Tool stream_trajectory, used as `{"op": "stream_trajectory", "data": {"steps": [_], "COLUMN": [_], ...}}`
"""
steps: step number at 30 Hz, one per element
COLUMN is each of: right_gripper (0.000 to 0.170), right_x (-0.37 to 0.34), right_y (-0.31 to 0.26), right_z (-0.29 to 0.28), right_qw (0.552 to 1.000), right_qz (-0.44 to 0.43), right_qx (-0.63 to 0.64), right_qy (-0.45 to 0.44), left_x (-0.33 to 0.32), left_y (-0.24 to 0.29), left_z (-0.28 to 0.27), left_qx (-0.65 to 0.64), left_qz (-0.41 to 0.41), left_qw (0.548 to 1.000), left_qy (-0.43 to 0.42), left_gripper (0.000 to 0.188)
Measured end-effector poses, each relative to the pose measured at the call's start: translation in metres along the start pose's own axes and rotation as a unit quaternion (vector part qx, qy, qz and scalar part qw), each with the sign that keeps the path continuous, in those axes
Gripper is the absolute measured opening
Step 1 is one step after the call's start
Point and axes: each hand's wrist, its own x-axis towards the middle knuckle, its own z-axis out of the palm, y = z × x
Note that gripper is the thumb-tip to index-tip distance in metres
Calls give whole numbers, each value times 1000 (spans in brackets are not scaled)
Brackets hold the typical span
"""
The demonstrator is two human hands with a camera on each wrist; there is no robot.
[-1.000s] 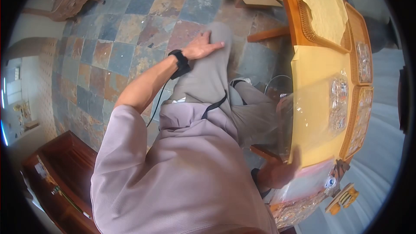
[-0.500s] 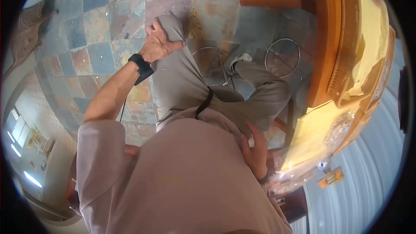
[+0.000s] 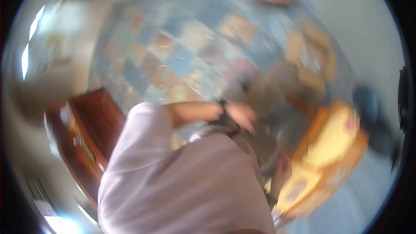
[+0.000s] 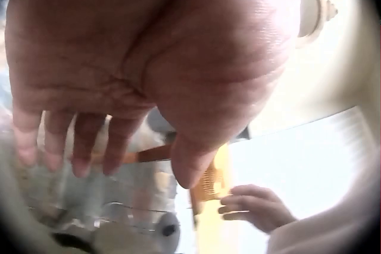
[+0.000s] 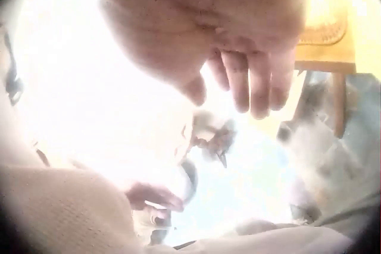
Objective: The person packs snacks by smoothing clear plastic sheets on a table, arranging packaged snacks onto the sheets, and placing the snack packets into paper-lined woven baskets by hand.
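Yellow paper (image 3: 311, 174): spread along the table (image 3: 310, 132) on the right, near end right by the person. Head view is super smeared, so don't ask me about creases.
Right hand (image 3: 284, 169): just beside the table's edge; can't tell if it's touching. Holding nothing, fingers pretty straight and together, thumb a bit off.
Left hand (image 4: 137, 57): in front of the waist, also holding nothing. Fingers loosely straight with small gaps, thumb well apart.
Step in hand: I'd call it an in-between moment, no handling going on.
Next move: any work on the tabletop would call for bringing a palm in over the paper and steadying the view first, imo.
Tray rim (image 5: 324, 41): looks woven, rounded corner, on top of plain orangey wood.
Wooden furniture (image 3: 97, 119): over on the left, dark red-brown, smooth, long and boxy.
Floor (image 3: 186, 58): square stone-look tiles, mottled blue-grey, tan and rusty.
Pink thing (image 3: 351, 125): tiny blob at the table's far end, too blurry to name.
Cardboard box (image 3: 323, 41): far right on the floor, flaps spread, something pale inside.
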Motion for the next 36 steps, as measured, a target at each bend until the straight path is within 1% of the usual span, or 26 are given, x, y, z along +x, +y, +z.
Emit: {"op": "stream_trajectory", "data": {"steps": [1, 2, 3, 4, 5, 6, 7, 8, 10, 11, 13, 14, 16, 20, 23, 28, 31, 33, 35, 36], "right_gripper": [38, 37, 36, 36, 36, 36, 36, 36, 36, 36, 36, 36, 36, 36, 36, 36, 36, 36, 36, 36], "right_x": [16, 32, 53, 90, 117, 136, 153, 167, 192, 201, 219, 226, 238, 242, 246, 252, 250, 250, 248, 247], "right_y": [12, 5, 33, 6, -3, -12, -21, -29, -49, -57, -66, -70, -69, -61, -51, -33, -28, -24, -20, -17], "right_z": [-1, -1, -8, 19, 33, 46, 55, 60, 65, 68, 71, 72, 72, 62, 58, 47, 38, 42, 40, 42], "right_qw": [999, 997, 993, 993, 992, 990, 988, 985, 979, 976, 971, 969, 963, 955, 948, 933, 922, 915, 906, 902], "right_qz": [6, -2, -65, -101, -125, -143, -153, -165, -183, -190, -202, -206, -211, -211, -213, -219, -220, -223, -223, -223], "right_qx": [30, 52, -9, 1, -3, -8, -16, -25, -46, -54, -69, -76, -92, -122, -139, -176, -203, -216, -234, -242], "right_qy": [27, 49, 94, 58, 23, -4, -23, -41, -74, -86, -107, -116, -137, -172, -191, -226, -244, -258, -273, -280], "left_x": [12, 31, 69, 41, 78, 148, 179, 179, 214, 209, 190, 212, 205, 224, 238, 258, 281, 268, 268, 236], "left_y": [29, 61, 83, 73, 84, 104, 109, 110, 124, 139, 122, 129, 127, 137, 134, 148, 161, 154, 165, 162], "left_z": [-2, -3, 6, -23, 2, 47, 41, 30, 12, 7, -12, -5, -8, -8, -4, 9, 15, 26, 29, 17], "left_qx": [-12, 18, 36, 48, 53, 57, 58, 60, 61, 63, 67, 69, 68, 62, 64, 66, 65, 66, 63, 62], "left_qz": [99, 99, 268, 245, 234, 226, 224, 223, 223, 224, 225, 226, 228, 232, 235, 244, 255, 257, 263, 266], "left_qw": [993, 984, 942, 955, 963, 968, 969, 971, 972, 972, 972, 972, 971, 971, 970, 967, 964, 963, 962, 961], "left_qy": [-57, -150, -200, -157, -123, -98, -82, -65, -36, -26, -11, -6, 5, 14, 17, 28, 35, 39, 45, 47], "left_gripper": [57, 57, 55, 55, 55, 54, 54, 54, 53, 53, 52, 51, 51, 49, 48, 47, 45, 45, 44, 44]}}
